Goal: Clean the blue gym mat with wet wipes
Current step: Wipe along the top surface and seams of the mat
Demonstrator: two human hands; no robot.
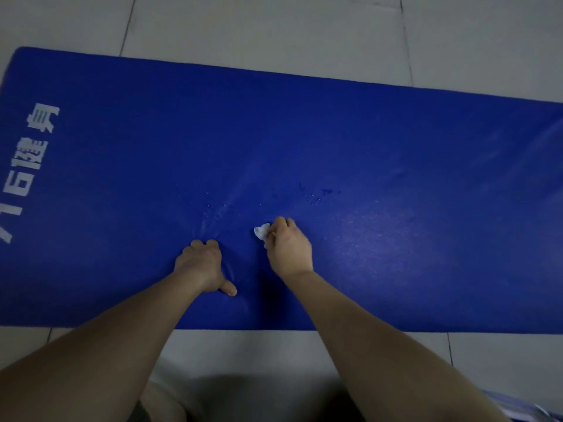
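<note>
The blue gym mat lies flat across the tiled floor, with white printed characters at its left end. My right hand grips a small crumpled white wet wipe and holds it against the mat near the front edge. My left hand presses down on the mat just left of it, fingers bent at the tips and thumb out, denting and creasing the surface. Small wet specks and darker damp marks show on the mat beyond both hands.
Pale grey floor tiles surround the mat on the far and near sides. A bit of a bluish-white package shows at the bottom right corner. My knees fill the bottom middle of the view.
</note>
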